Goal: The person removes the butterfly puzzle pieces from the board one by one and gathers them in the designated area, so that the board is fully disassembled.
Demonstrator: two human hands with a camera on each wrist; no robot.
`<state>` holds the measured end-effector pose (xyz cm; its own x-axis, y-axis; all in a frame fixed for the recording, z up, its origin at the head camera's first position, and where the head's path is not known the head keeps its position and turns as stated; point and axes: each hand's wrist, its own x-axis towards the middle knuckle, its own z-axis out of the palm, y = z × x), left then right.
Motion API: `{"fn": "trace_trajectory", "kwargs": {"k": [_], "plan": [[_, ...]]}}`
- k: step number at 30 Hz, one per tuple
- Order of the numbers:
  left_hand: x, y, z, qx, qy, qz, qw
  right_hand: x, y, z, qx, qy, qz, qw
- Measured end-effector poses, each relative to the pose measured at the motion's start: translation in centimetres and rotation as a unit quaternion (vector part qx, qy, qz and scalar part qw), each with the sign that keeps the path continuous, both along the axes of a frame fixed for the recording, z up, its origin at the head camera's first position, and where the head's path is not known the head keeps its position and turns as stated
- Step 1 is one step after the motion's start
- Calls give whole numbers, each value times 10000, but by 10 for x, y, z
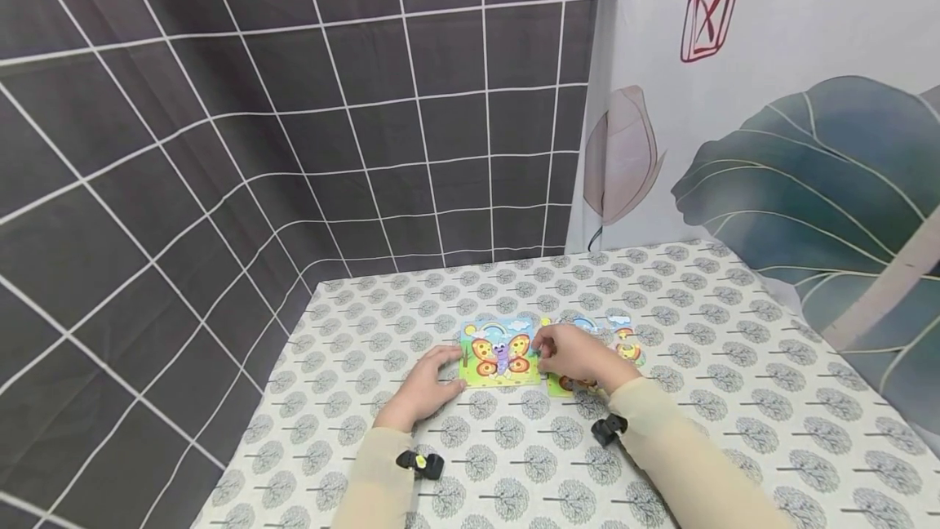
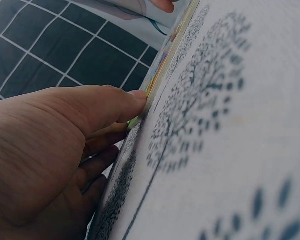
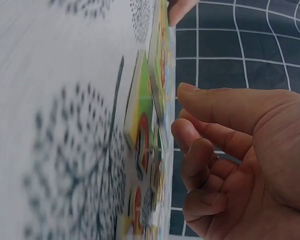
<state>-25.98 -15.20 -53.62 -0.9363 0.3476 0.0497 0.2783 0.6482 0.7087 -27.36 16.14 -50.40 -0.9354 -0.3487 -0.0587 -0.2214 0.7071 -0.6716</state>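
Observation:
A butterfly picture puzzle (image 1: 502,353), with a rainbow, sun and purple body, lies flat on the tablecloth. My left hand (image 1: 426,386) rests at its left side, the thumb (image 2: 132,100) touching the edge near the lower corner and the other fingers fairly straight. Over the puzzle's right edge is my right hand (image 1: 569,352). In the right wrist view its fingers (image 3: 195,155) are loosely bent, thumb apart from them, with nothing visible between. Beneath and beside that hand lies a second, similar puzzle (image 1: 620,322) in loose pieces, partly hidden by the hand and wrist.
A white tablecloth (image 1: 507,431) printed with grey trees covers the table. Behind it hangs a dark curtain (image 1: 367,137) with white grid lines. To the right is a white curtain (image 1: 646,39) with leaf prints. Both wrists wear black straps.

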Motion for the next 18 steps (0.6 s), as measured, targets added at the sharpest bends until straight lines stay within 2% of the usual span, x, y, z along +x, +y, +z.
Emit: {"fn": "trace_trajectory", "kwargs": {"k": [5, 18], "plan": [[-1, 0, -1, -98, -7, 51, 9999, -2, -8, -2, -82, -50, 152, 9998], [-2, -1, -1, -23, 87, -32, 10000, -4, -21, -6, 114, -57, -124, 9998]]}}
